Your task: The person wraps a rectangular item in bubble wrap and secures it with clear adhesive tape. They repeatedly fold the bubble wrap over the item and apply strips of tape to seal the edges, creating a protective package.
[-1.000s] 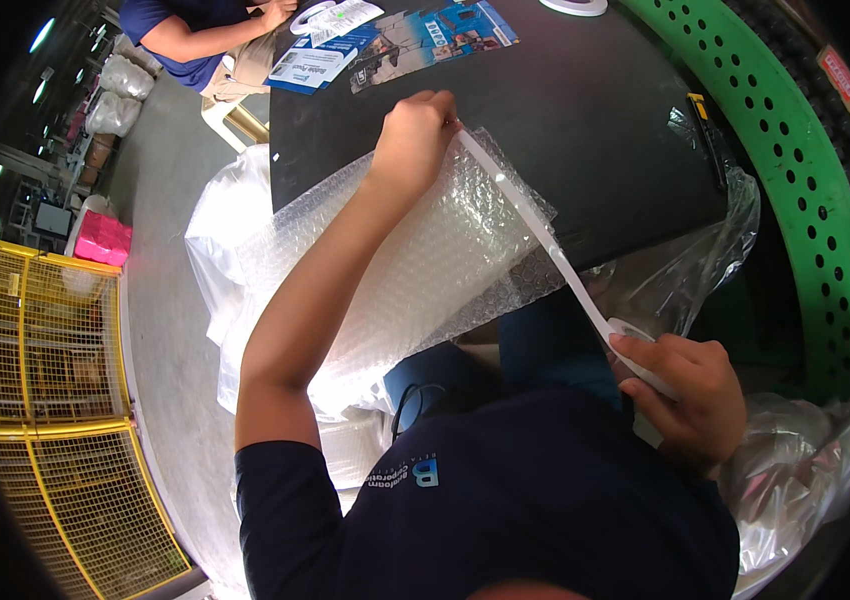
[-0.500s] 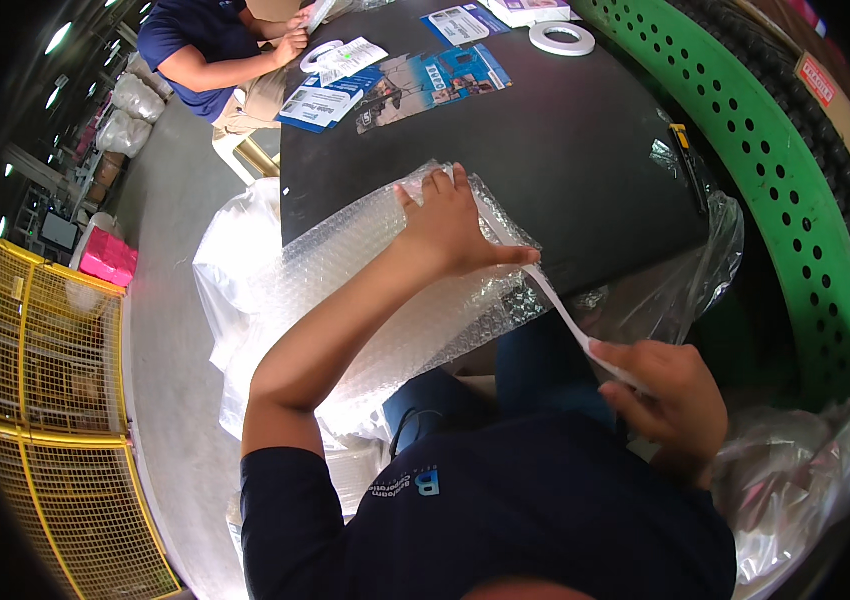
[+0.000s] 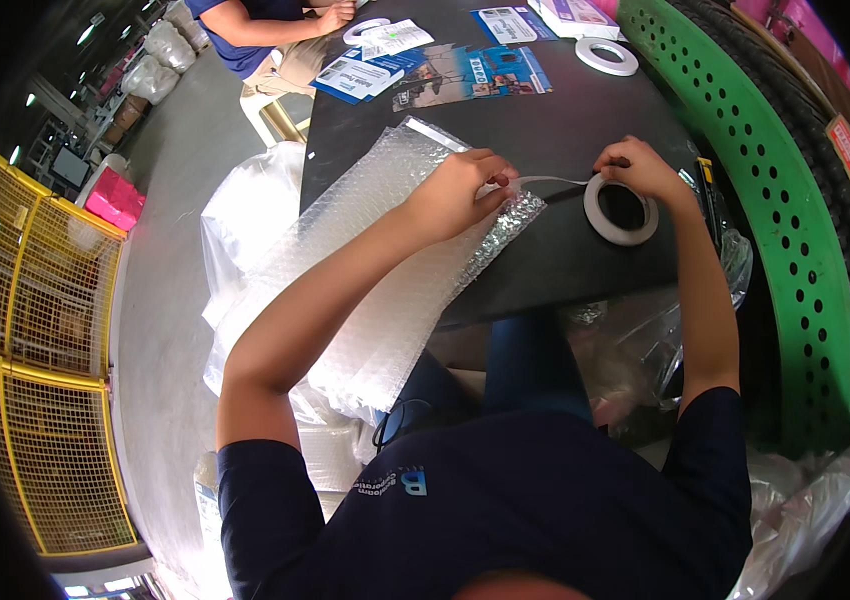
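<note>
A sheet or pouch of clear bubble wrap (image 3: 365, 235) lies slantwise over the table's left edge, with a white strip along part of its far edge. At its far right corner my left hand (image 3: 460, 195) is closed, thumb and fingers pinching the end of a strip of white tape (image 3: 553, 179). That strip runs across to a roll of white tape (image 3: 595, 212), tilted above the tabletop. My right hand (image 3: 643, 168) grips the roll by its far rim. Whether the left fingers also hold the bubble wrap is hidden.
Printed cards (image 3: 357, 75), a picture leaflet (image 3: 480, 78) and another tape roll (image 3: 606, 56) lie on the black table (image 3: 530, 265). A yellow-and-black cutter (image 3: 709, 190) is at the right, by a green perforated panel (image 3: 745, 150). A co-worker's arm (image 3: 280, 28) shows at far left.
My right hand has gone from low right, where it held a white strip, to the tape roll over the table. My left hand has changed from spread on the bubble wrap to a pinch.
</note>
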Demonstrator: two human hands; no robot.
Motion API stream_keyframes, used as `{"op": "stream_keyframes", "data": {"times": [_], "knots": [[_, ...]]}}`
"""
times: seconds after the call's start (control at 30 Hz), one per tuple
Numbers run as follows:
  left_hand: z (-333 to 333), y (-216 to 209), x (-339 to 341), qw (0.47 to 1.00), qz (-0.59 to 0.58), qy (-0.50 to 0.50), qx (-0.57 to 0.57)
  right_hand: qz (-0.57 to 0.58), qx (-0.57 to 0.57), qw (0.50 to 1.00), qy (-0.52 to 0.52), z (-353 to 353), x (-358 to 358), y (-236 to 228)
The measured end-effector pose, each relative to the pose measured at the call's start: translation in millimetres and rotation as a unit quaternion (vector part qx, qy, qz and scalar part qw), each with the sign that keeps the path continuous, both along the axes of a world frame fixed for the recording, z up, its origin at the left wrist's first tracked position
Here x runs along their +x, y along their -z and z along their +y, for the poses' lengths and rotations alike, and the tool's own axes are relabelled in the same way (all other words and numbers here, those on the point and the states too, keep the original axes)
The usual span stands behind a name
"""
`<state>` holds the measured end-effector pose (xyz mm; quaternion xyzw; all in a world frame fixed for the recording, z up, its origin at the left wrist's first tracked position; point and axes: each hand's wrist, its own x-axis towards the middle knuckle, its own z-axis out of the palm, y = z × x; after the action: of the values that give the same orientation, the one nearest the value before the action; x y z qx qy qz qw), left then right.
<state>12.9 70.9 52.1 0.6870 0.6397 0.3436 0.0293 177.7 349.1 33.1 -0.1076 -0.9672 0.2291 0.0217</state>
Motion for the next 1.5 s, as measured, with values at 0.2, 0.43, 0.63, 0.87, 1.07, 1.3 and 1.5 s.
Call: {"op": "stream_keyframes", "data": {"times": [0.2,0.43,0.63,0.87,1.07,1.3,1.5], "knots": [[2.0,-1.2,-8.4,0.998,-0.031,-0.057,-0.016,0.253,-0.071,0.952,-0.156,-95.7,-29.1,-16.7],[10.7,0.4,-8.8,0.999,-0.006,-0.036,-0.033,0.27,0.043,0.951,-0.146,-109.9,-44.9,1.0],[15.5,7.2,-11.5,0.996,0.003,-0.054,-0.065,0.404,0.133,0.89,-0.163,-120.2,-49.6,11.8],[15.4,6.1,-13.9,0.993,-0.058,-0.056,-0.09,0.451,0.173,0.85,-0.209,-119.9,-43.2,14.3],[3.9,-3.2,-20.9,0.993,-0.067,0.022,-0.09,0.48,-0.001,0.874,-0.079,-113.3,-43.0,20.8],[-36.8,-40.8,49.6,0.911,0.227,-0.213,-0.27,0.428,-0.246,0.854,0.161,-78.3,-46.8,39.2],[-67.4,-26.5,39.8,0.901,0.342,-0.129,-0.234,0.422,-0.278,0.855,0.119,-77.0,-50.4,44.5]]}}
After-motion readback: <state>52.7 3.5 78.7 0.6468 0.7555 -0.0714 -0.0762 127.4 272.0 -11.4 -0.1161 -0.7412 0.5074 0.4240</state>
